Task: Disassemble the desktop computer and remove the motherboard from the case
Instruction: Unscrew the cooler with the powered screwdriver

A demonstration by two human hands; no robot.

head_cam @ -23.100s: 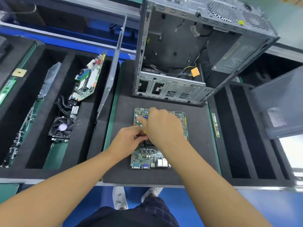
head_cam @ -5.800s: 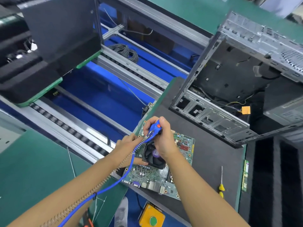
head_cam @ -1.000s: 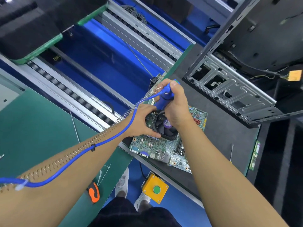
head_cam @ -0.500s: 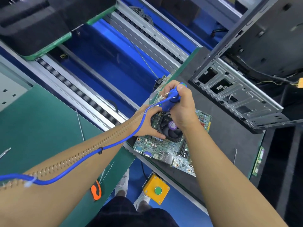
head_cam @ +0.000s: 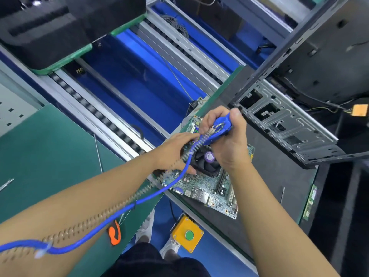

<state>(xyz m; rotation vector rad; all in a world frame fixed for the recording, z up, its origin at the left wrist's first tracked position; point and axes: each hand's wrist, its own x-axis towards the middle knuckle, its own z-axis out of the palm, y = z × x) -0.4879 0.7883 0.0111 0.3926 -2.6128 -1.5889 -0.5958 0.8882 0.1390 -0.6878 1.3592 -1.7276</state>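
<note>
1. Black foam covers the tabletop [head_cam: 273,172], with a green rim; bare foam lies open at 3 o'clock of the motherboard [head_cam: 207,186].
2. This green board, studded with ports and slots, lies flat along the foam's edge at 9 o'clock, close to the near corner.
3. A round black cooler fan [head_cam: 206,163] with a purple hub sits on it.
4. The right hand [head_cam: 229,146] is curled round a blue plastic power screwdriver [head_cam: 221,126], held above the fan.
5. The left hand [head_cam: 171,154] grips the fan's side at 9 o'clock, thumb near, fingers far.
6. A blue cable [head_cam: 157,192] and a coiled spring line trail over the left forearm.
7. The open metal case [head_cam: 289,120] stands at 1 o'clock, apart from the board.
8. A blue conveyor channel [head_cam: 129,80] drops away at 10 o'clock; a yellow button box [head_cam: 187,234] hangs at 6 o'clock.
</note>
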